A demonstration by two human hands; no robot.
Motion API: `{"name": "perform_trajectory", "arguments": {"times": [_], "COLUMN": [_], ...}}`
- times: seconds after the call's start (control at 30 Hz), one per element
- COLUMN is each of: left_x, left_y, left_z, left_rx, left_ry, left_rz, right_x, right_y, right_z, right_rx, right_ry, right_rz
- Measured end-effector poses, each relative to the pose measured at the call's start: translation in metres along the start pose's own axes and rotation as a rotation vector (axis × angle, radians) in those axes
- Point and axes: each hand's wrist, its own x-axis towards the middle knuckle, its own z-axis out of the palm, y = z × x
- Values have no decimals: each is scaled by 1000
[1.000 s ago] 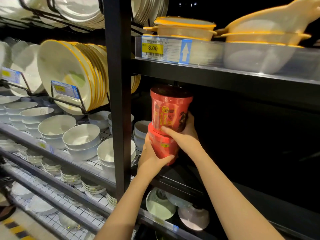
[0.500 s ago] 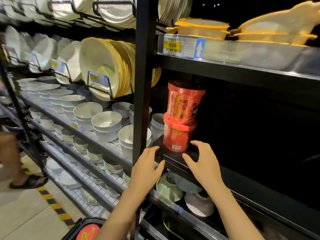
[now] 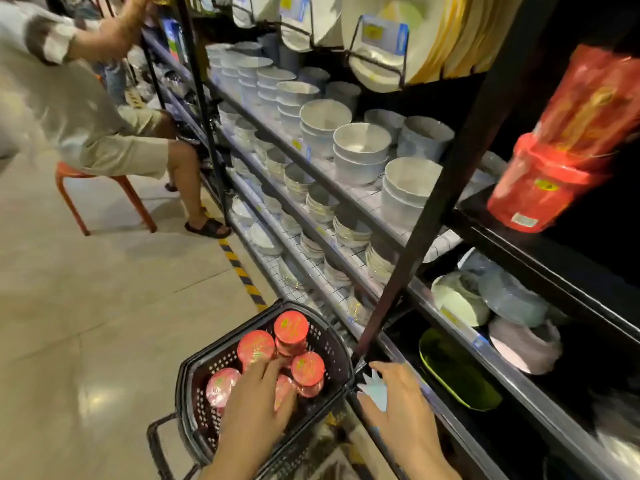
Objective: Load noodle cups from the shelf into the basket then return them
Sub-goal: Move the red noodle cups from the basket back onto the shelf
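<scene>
The left hand (image 3: pixel 258 398) is down inside the basket (image 3: pixel 332 344), which stands on the floor (image 3: pixel 86 323) at the near left of the shelf (image 3: pixel 512 233). Its fingers are spread and lie over the red lids of the noodle cups (image 3: pixel 256 346) there. The fingertips touch the lids, but I cannot tell if they already grip one cup. At least five cups stand upright in the basket, close together, and one of them is partly hidden under the hand.

The right hand (image 3: pixel 398 407) is apart from the left one, just to the right of the basket. Its fingers are straight and spread, and they hold nothing. It is over the near edge of the low shelf, near a pale star-shaped tag (image 3: pixel 372 389).

Two more cups are on the dark shelf at the far right: a lower cup (image 3: pixel 535 188) stands there and an upper cup (image 3: pixel 595 102) sits on top of it. This part is blurred.

To the left of these cups, many white bowls (image 3: pixel 360 147) are stacked on the wire shelves. Plates (image 3: pixel 446 36) stand on edge in racks above. At the far left, another person (image 3: pixel 104 126) sits on an orange stool (image 3: pixel 72 188).
</scene>
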Motion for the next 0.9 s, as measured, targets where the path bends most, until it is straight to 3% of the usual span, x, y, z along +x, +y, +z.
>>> {"name": "perform_trajectory", "arguments": {"times": [0.13, 0.3, 0.4, 0.53, 0.63, 0.9], "left_x": [-43, -61, -52, -21, 17, 106], "left_y": [-34, -58, -72, -88, -102, -182], "left_z": [16, 42, 61, 91, 113, 216], "left_rx": [-41, -37, -109, -132, -231, -414], "left_ry": [-110, -132, -189, -101, -45, -24], "left_rz": [-245, -453, -623, -742, -865, -970], "right_x": [-5, 14, 44, 113, 164, 269], "right_y": [-2, -1, 7, 12, 20, 40], "right_z": [53, 88, 105, 123, 151, 258], "right_rx": [-38, -67, -128, -166, -193, -196], "right_ry": [-228, -419, -351, -538, -561, -597], "right_rz": [-8, -15, -71, -113, -140, -76]}}
